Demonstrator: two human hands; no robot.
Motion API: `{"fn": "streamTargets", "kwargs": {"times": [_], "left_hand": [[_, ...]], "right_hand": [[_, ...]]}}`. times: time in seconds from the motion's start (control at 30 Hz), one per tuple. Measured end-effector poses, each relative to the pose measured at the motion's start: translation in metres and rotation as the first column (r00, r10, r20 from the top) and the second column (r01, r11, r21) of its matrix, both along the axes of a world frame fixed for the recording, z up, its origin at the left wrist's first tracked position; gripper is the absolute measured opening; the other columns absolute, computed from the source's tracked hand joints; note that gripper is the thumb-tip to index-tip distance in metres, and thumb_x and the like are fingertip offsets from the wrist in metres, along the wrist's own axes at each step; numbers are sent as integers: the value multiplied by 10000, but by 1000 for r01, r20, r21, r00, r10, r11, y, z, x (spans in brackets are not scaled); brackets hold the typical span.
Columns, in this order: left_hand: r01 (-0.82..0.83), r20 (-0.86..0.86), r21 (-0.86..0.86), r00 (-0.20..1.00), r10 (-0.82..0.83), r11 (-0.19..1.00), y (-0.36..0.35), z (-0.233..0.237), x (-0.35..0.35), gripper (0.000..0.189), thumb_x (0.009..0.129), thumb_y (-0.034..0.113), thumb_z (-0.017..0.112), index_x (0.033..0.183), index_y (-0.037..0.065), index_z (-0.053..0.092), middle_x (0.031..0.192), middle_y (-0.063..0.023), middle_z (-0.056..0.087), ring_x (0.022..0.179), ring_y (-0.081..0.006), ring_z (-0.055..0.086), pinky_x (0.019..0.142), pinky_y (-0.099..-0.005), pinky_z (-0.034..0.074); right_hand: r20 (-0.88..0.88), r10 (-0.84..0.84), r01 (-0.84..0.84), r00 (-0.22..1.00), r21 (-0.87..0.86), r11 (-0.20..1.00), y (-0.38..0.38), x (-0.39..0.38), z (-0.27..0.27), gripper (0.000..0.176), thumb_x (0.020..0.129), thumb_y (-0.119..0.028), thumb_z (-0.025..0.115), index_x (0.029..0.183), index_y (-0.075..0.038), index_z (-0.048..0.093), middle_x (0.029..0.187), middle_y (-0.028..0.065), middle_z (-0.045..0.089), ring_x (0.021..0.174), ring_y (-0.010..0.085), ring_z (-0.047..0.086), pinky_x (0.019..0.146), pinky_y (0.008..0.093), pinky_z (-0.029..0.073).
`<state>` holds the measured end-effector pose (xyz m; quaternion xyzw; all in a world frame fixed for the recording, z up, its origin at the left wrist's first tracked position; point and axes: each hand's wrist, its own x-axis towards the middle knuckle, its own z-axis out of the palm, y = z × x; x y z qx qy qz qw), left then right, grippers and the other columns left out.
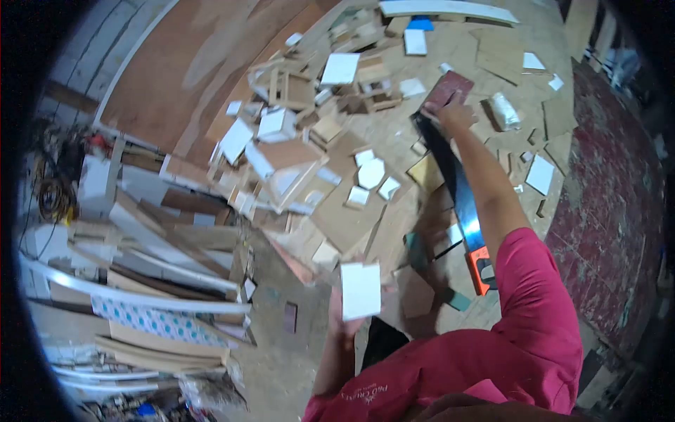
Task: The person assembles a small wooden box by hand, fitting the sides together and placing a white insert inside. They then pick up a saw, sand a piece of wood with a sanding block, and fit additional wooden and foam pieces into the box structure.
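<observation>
My left hand (340, 307) holds a small white rectangular piece (361, 291) near my body, its fingers mostly hidden behind it. Out across the table, my right hand (450, 114) is closed at the near edge of a flat reddish-brown rectangular piece (448, 88). A handsaw (457, 184) with an orange and black handle (479, 270) lies beneath my right forearm, its far tip beside that hand. White cut pieces, one of them many-sided (370, 173), sit on the table between my hands.
Small wooden frames and white offcuts (292, 90) are heaped at the table's left. A clear-wrapped roll (504, 112) lies right of my right hand. Curved boards (162, 292) are stacked at lower left. A worn dark-red surface (605, 183) borders the table on the right.
</observation>
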<state>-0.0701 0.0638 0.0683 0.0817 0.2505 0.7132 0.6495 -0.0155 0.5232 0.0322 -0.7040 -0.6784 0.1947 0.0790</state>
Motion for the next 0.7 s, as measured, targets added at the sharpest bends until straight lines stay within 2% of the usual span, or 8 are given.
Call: {"fn": "streamTargets", "kwargs": {"times": [0.1,0.23,0.37,0.43,0.47,0.57,0.63,0.7], "left_hand": [[27,-142,-14,989,-29,1000,-18,1,12,958,762,672,489,1439,117,101,1479,-116,149,1173,-433,413,721,-410,521],[47,-77,33,996,-44,998,-6,6,20,1070,679,732,517,1438,134,58,1479,-122,127,1190,-476,362,683,-406,547],[34,1,60,999,-34,998,0,10,25,1184,595,791,546,1438,151,14,1479,-128,106,1207,-520,311,645,-401,573],[61,9,139,998,-63,988,8,11,21,1194,564,796,564,1440,207,7,1477,-133,102,1217,-520,292,626,-400,584],[63,7,143,998,-64,988,12,13,20,1194,564,796,564,1440,207,7,1477,-133,102,1217,-520,292,626,-400,584],[42,-82,100,996,-34,994,14,20,21,1205,536,825,540,1438,253,-17,1482,-133,88,1209,-522,307,576,-384,585],[79,6,256,997,-83,963,20,14,16,1172,560,778,580,1442,250,17,1489,-133,43,1230,-562,221,689,-505,545],[122,15,236,991,-129,964,22,7,12,1156,560,792,556,1441,263,27,1487,-134,61,1224,-566,234,658,-482,553]], "right_hand": [[43,-38,40,998,-46,998,11,-5,6,1081,600,-724,618,1423,-163,197,1310,212,418,1209,352,401,955,509,288],[41,-118,117,992,20,993,16,-11,5,1075,593,-645,686,1429,-205,171,1332,203,389,1201,354,404,966,503,298],[-207,-76,78,975,-1,997,28,-1,0,1172,548,-416,820,1432,-171,90,1240,221,474,1134,368,490,914,420,427],[-473,-159,179,867,-3,984,58,7,-29,1033,551,-363,816,1383,-92,266,1131,212,554,1020,338,564,841,366,473],[-475,-158,180,866,1,984,79,14,-46,1033,551,-363,816,1383,-92,266,1131,212,554,1020,338,564,841,366,473],[-593,-94,34,800,-111,993,99,42,-53,795,576,-269,799,1241,6,459,1037,192,610,930,304,606,803,322,486],[-799,29,-278,601,-175,944,53,84,-2,559,583,-195,778,1063,25,596,1014,160,630,900,252,605,772,327,476],[-799,192,-305,570,11,952,-6,123,9,403,596,-159,714,964,-11,645,827,76,654,801,155,585,708,311,452]]}}
